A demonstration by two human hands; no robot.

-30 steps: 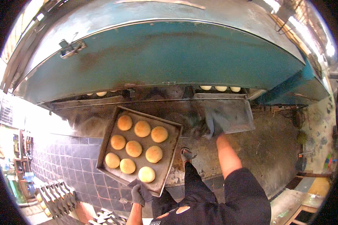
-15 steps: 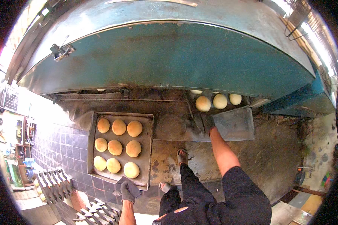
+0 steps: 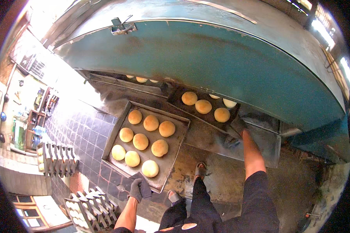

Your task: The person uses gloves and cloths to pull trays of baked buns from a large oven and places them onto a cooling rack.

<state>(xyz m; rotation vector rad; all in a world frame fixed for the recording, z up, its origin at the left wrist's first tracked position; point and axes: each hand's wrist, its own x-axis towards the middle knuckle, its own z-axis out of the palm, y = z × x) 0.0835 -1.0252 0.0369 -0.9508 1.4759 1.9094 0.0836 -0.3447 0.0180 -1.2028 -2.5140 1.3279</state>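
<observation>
Several golden round buns (image 3: 140, 141) sit in rows on a dark metal baking tray (image 3: 174, 145), left of my feet. My left hand (image 3: 135, 189), in a grey glove, is closed over a dark cloth (image 3: 144, 187) on that tray's near edge. A second baking tray (image 3: 212, 121) with paler buns (image 3: 203, 106) partly sticks out of the oven under its blue-green front (image 3: 206, 58). My right hand (image 3: 239, 127), dark-covered, touches this tray's near right corner; its fingers do not show clearly. The second tray's far side is hidden.
A metal ledge (image 3: 266, 145) runs below the oven opening. More buns (image 3: 141, 79) show inside it on the left. Stacked slatted racks (image 3: 91, 209) with pale dough balls stand at the lower left. Dark tiles (image 3: 81, 128) cover the floor on the left.
The view has turned. The second tray has moved left along the oven opening and shows more buns. My right hand has gone to its right corner; my left keeps its hold on the first tray.
</observation>
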